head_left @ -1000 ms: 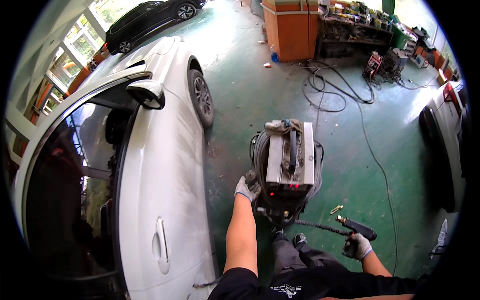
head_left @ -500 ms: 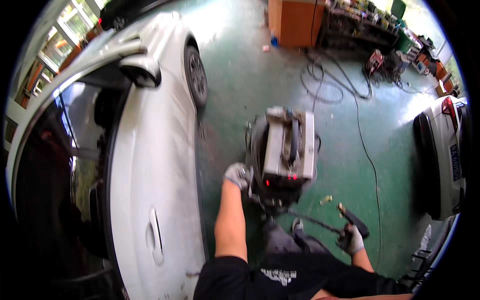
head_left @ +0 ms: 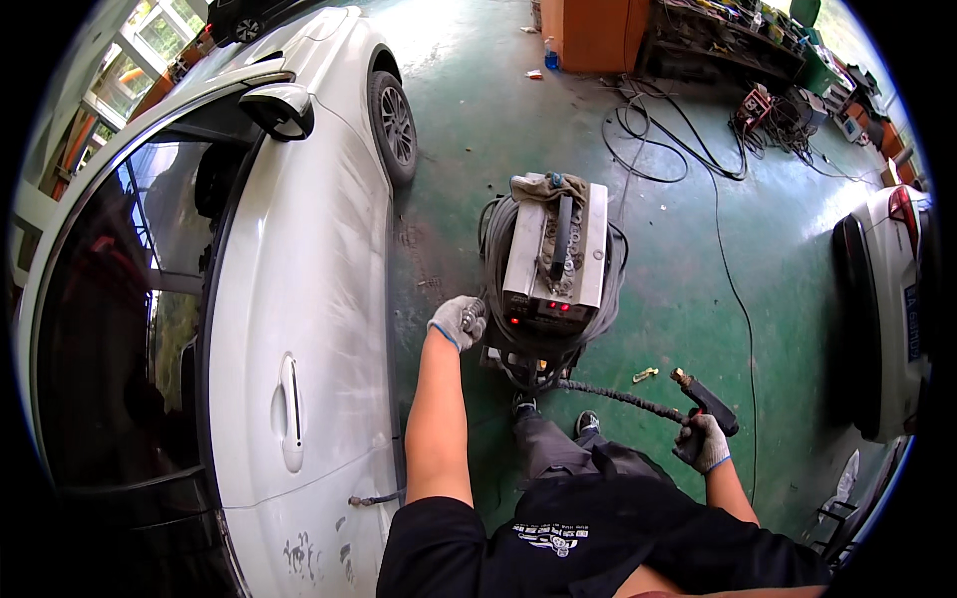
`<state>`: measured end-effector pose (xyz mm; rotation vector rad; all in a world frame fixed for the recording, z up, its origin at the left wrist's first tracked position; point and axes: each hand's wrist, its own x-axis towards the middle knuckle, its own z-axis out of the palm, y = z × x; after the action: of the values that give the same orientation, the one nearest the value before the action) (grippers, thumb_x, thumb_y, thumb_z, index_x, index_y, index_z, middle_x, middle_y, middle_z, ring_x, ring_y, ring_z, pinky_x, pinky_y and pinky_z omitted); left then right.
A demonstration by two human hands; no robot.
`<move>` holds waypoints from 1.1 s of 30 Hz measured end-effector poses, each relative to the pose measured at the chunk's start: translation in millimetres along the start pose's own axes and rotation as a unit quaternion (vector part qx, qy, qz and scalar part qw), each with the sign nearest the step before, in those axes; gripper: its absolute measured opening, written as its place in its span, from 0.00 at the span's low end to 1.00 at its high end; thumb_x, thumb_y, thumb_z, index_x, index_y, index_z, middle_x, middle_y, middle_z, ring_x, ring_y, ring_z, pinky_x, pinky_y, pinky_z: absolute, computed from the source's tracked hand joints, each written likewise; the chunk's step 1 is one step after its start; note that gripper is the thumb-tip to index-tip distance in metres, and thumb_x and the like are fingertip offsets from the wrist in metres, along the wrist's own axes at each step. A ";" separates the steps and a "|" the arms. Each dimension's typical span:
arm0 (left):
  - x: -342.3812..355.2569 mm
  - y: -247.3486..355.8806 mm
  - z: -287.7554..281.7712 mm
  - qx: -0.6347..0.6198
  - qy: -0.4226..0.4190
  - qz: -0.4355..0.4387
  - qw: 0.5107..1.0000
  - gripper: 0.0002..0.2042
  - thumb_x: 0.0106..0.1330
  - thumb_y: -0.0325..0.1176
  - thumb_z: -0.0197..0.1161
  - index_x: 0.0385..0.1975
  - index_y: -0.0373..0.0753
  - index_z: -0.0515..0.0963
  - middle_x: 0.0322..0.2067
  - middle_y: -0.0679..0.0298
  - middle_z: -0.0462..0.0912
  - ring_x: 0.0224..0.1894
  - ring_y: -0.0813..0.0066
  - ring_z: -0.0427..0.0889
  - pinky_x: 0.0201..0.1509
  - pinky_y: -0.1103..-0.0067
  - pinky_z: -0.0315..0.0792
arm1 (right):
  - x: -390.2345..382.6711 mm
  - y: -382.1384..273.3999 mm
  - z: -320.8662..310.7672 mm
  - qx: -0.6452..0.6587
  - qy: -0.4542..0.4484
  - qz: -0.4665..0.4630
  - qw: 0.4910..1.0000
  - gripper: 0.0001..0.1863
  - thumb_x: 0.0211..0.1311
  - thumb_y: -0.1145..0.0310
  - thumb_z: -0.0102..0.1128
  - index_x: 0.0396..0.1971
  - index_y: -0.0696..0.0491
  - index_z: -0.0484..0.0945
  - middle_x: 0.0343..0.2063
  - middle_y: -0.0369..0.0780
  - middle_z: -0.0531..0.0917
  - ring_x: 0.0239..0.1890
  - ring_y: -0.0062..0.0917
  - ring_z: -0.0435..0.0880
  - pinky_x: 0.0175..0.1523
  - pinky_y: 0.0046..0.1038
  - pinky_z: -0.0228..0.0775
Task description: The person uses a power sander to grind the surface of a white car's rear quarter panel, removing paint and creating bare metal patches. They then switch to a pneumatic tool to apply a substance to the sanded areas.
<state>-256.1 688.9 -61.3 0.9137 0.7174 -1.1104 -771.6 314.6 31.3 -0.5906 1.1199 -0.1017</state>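
Observation:
My left hand [head_left: 460, 321], in a grey knit glove, is closed beside the near left side of a boxy metal machine [head_left: 525, 244]. Whatever it holds, if anything, is hidden. The machine has a black top handle [head_left: 562, 237], red lights on its front, thick cables coiled round it and a dirty glove or rag [head_left: 546, 186] on its far end. My gloved right hand [head_left: 703, 442] grips a black pistol-shaped welding gun [head_left: 716, 407] with a brass-coloured tip. A ribbed, sleeved cable [head_left: 633, 400] runs from the gun toward the machine's base.
A white car [head_left: 344, 229] with scuffed, dusty door panels stands close on my left. A small brass-coloured piece [head_left: 646, 375] lies on the green floor. Loose cables [head_left: 648, 149] trail ahead, near an orange cabinet [head_left: 596, 35] and cluttered bench. Another white car [head_left: 887, 299] is at right.
The view has shifted, so the machine and white car sit higher in the picture. My left hand appears slightly nearer me relative to the machine. My right hand keeps its grip on the welding gun.

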 end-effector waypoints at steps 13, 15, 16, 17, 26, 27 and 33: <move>-45.4 -97.1 -45.8 -0.102 0.111 0.046 0.987 0.12 0.75 0.41 0.58 0.31 0.45 0.70 0.18 0.65 0.68 0.20 0.72 0.73 0.13 0.83 0.63 | -8.9 8.1 -17.4 0.065 -0.010 0.009 0.998 0.08 0.60 0.72 0.58 0.40 0.53 0.76 0.29 0.39 0.80 0.27 0.29 0.81 0.41 0.42 0.79; -96.7 -136.3 -57.0 -0.156 0.040 0.098 0.982 0.08 0.75 0.37 0.59 0.34 0.44 0.73 0.18 0.64 0.70 0.21 0.69 0.75 0.16 0.81 0.67 | -9.4 2.8 -7.8 0.043 -0.052 0.023 0.997 0.06 0.64 0.71 0.59 0.40 0.54 0.76 0.31 0.40 0.82 0.28 0.30 0.82 0.42 0.44 0.80; -120.6 -153.6 -53.5 -0.152 0.041 0.147 0.977 0.06 0.74 0.35 0.60 0.34 0.42 0.74 0.20 0.63 0.72 0.21 0.68 0.77 0.19 0.79 0.70 | -8.0 0.2 -0.2 0.015 -0.071 0.024 0.997 0.06 0.66 0.70 0.60 0.40 0.54 0.77 0.33 0.40 0.82 0.29 0.30 0.83 0.43 0.45 0.80; -147.0 -176.0 -47.7 -0.142 0.061 0.192 0.969 0.05 0.72 0.32 0.62 0.33 0.41 0.75 0.21 0.63 0.74 0.22 0.67 0.78 0.21 0.77 0.73 | -7.3 -1.1 7.9 -0.014 -0.088 0.026 0.996 0.06 0.67 0.69 0.60 0.40 0.54 0.77 0.34 0.40 0.83 0.30 0.30 0.83 0.43 0.45 0.80; -315.3 -251.4 76.4 -0.245 0.034 0.599 0.762 0.10 0.69 0.34 0.70 0.44 0.40 0.78 0.31 0.56 0.80 0.27 0.62 0.79 0.28 0.72 0.76 | -25.7 4.8 124.7 -0.320 -0.430 0.017 0.844 0.10 0.62 0.70 0.72 0.41 0.56 0.84 0.32 0.37 0.87 0.34 0.23 0.84 0.42 0.32 0.80; -334.7 -248.4 83.0 -0.303 0.013 0.568 0.765 0.10 0.72 0.39 0.71 0.42 0.41 0.79 0.28 0.58 0.78 0.25 0.64 0.78 0.29 0.71 0.77 | -33.5 7.1 135.2 -0.316 -0.462 -0.011 0.829 0.10 0.60 0.71 0.72 0.40 0.57 0.83 0.31 0.36 0.85 0.33 0.21 0.82 0.41 0.31 0.79; -393.3 -258.8 111.7 -0.221 0.027 0.638 0.737 0.25 0.83 0.55 0.54 0.23 0.45 0.67 0.19 0.64 0.71 0.21 0.65 0.69 0.34 0.64 0.73 | -71.9 4.6 153.3 -0.341 -0.559 -0.045 0.754 0.12 0.59 0.71 0.71 0.42 0.59 0.84 0.33 0.36 0.86 0.34 0.21 0.81 0.42 0.30 0.79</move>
<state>-616.1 713.7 261.1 0.7555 0.2153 0.3258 -671.7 405.2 133.7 -1.1419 -0.1098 0.5588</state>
